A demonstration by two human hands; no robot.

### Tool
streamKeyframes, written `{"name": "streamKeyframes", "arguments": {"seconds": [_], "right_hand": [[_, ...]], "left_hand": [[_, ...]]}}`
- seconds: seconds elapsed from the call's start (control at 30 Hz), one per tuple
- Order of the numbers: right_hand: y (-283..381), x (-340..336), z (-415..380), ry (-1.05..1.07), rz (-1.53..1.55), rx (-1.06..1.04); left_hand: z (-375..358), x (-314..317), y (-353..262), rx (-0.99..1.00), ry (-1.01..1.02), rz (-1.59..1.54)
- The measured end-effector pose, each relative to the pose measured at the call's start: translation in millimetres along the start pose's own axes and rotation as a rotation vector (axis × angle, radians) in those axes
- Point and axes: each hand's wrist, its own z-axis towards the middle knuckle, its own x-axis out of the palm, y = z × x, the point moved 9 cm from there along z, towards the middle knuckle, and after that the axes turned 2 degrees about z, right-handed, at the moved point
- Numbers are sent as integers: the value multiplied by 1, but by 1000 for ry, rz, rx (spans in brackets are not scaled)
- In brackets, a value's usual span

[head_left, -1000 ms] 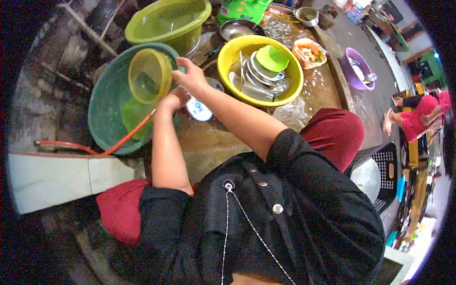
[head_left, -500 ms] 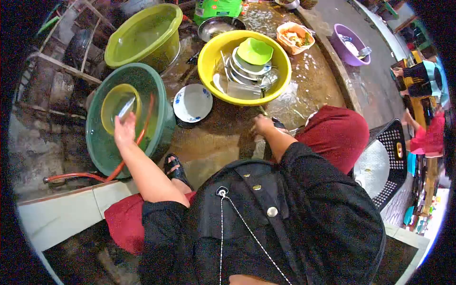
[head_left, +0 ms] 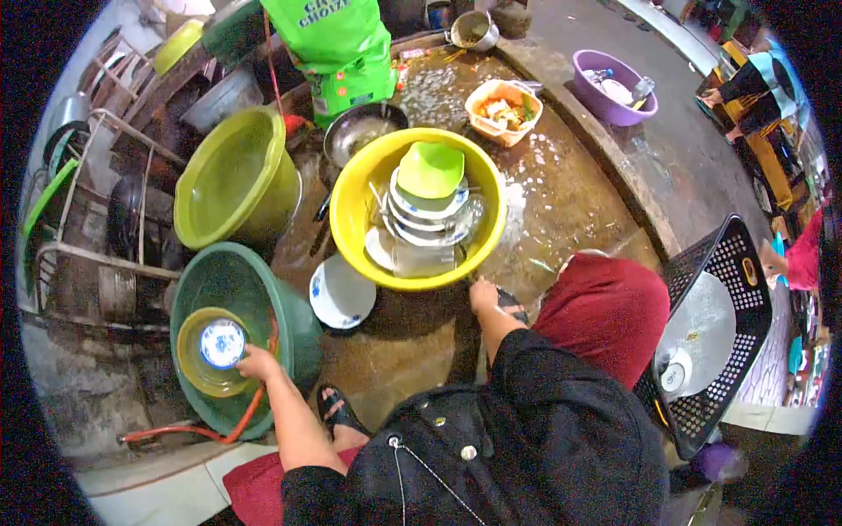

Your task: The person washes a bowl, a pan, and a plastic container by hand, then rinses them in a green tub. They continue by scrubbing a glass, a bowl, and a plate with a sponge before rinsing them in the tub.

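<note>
My left hand (head_left: 257, 361) is closed at the edge of a small blue-and-white dish (head_left: 223, 343). The dish is over a small yellow basin (head_left: 188, 373) inside a large green tub (head_left: 303, 324). My right hand (head_left: 483, 296) has its fingers curled, just below the rim of a big yellow basin (head_left: 351, 254) and close to my sandalled foot; whatever it holds, if anything, is hidden. Stacked plates (head_left: 412, 235), a green bowl (head_left: 431, 170) and a clear glass (head_left: 471, 213) are in the big basin. Between tub and basin sits a white flower-patterned bowl (head_left: 342, 294).
An orange hose (head_left: 259, 394) hangs over the tub's edge. Around the wet floor are an olive tub (head_left: 228, 184), a wok (head_left: 360, 136), a food-scrap container (head_left: 504, 112), a purple basin (head_left: 614, 96) and a black crate (head_left: 732, 351). Another person (head_left: 798, 254) is at far right.
My left hand has gone from spread fingers to a closed grip at the dish, whose patterned face now shows. The view has tilted up. My right hand remains near the big basin.
</note>
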Motion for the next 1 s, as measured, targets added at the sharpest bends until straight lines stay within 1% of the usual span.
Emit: {"name": "streamKeyframes", "arguments": {"seconds": [0.07,0.1,0.13,0.17,0.2,0.23,0.27,0.3,0.33,0.37,0.4,0.43,0.47,0.5,0.53,0.57,0.6,0.63,0.67,0.7,0.73,0.8,0.83,0.87,0.9,0.93,0.97,1.0], "right_hand": [[-13,17,16,-125,90,67],[-14,9,19,-134,98,75],[-19,1,14,-153,183,110],[-25,-7,8,-170,264,146],[-31,0,10,-165,263,156],[-41,5,16,-228,317,191],[-53,7,23,-295,368,222],[-62,-3,18,-259,421,319],[-76,-3,22,-326,410,408],[-91,-8,21,-470,435,447],[-114,-9,24,-442,575,585],[-129,-23,24,-604,618,703],[-141,-36,25,-562,677,828],[-159,-38,41,-933,781,739],[-153,-88,36,-761,637,872],[-164,-97,57,-982,819,682],[-166,-122,76,-902,919,654],[-151,-167,79,-1006,752,527],[-128,-207,79,-1107,587,393],[-100,-242,79,-1120,588,231],[-67,-276,76,-1128,592,64],[13,-312,74,-942,855,-222],[65,-327,59,-873,928,-388],[112,-319,60,-678,930,-375],[168,-320,38,-698,927,-587],[226,-316,13,-474,955,-719],[275,-301,-8,-244,1098,-790],[322,-310,-53,-374,911,-1044]], "left_hand": [[8,8,9,-80,94,-83],[14,10,16,-127,69,-97],[14,8,9,-117,73,-100],[7,16,24,-354,146,-350],[1,24,31,-471,194,-472],[-6,33,39,-596,230,-586],[-9,50,35,-622,334,-683],[-11,55,36,-640,378,-725],[-14,58,34,-659,423,-765],[-17,65,32,-685,501,-777],[-23,70,27,-709,581,-786],[-17,76,32,-697,589,-795],[-10,82,33,-630,570,-781],[0,88,32,-520,540,-745],[14,94,30,-333,520,-656],[26,97,18,-14,508,-447],[32,100,-1,383,412,-146],[26,106,-27,743,260,100],[22,111,-36,919,196,183],[22,116,-38,994,159,207],[25,122,-37,1008,158,208],[52,106,-8,651,211,67],[56,103,13,328,271,-104],[47,106,32,10,321,-284],[29,113,46,-306,368,-470],[10,122,55,-564,382,-630],[-2,129,62,-744,370,-766],[-10,133,65,-872,343,-858]]}}
